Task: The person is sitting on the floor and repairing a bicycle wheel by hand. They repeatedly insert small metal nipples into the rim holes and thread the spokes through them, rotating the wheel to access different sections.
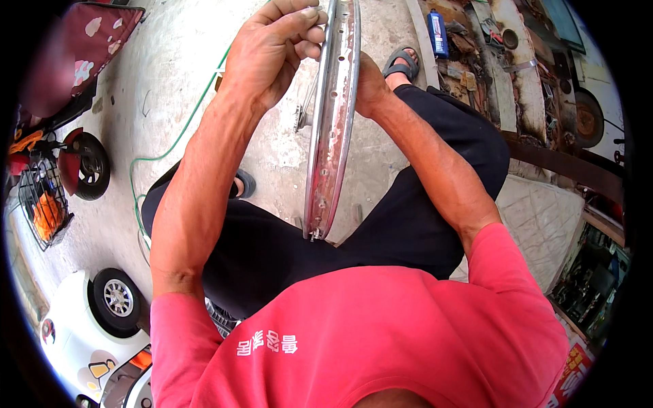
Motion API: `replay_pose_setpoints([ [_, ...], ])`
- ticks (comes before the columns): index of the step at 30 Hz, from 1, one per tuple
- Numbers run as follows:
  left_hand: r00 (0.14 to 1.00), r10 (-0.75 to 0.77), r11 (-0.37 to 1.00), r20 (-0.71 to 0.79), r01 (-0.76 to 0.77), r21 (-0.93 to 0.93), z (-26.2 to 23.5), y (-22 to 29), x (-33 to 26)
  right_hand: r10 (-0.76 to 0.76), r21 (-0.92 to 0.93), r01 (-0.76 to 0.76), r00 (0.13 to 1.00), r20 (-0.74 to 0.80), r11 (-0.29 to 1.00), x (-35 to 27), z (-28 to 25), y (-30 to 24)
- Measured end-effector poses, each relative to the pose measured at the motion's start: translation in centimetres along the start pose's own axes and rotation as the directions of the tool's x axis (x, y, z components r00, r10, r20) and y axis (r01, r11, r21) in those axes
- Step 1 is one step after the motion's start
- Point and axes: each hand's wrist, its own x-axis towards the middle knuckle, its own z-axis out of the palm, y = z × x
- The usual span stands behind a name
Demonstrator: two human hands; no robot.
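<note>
A bare metal wheel rim (333,122), with worn reddish patches and a row of spoke holes, stands edge-on between my thighs. Thin spokes (311,95) run from its left side to a small hub (300,118). At the upper left of the rim is my left hand (272,51), thumb and fingers curled together in a pinch; whatever is between them is too small to make out. My right hand (371,85) rests against the rim's right side and seems to hold it, with its fingertips hidden behind the metal.
A green hose (166,155) crosses the concrete floor at left. White vehicle (85,333), black wheel (90,165) and wire basket (44,197) stand beyond it. At upper right, a blue bottle (437,34) sits by a wooden rack (500,85) holding rusty parts.
</note>
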Motion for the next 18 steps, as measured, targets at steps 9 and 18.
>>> replay_pose_setpoints([
  [9,0.994,-0.11,0.992,-0.006,0.109,-0.058,-0.2,-1.2,-1.7,0.038,0.011,-0.038,0.999,0.017,0.999,-0.7,-0.8,0.4],
  [18,1.0,-0.017,1.0,-0.018,0.016,-0.021,0.2,0.2,-0.4,0.053,0.15,-0.035,0.992,-0.116,0.988,0.5,-1.6,2.4],
])
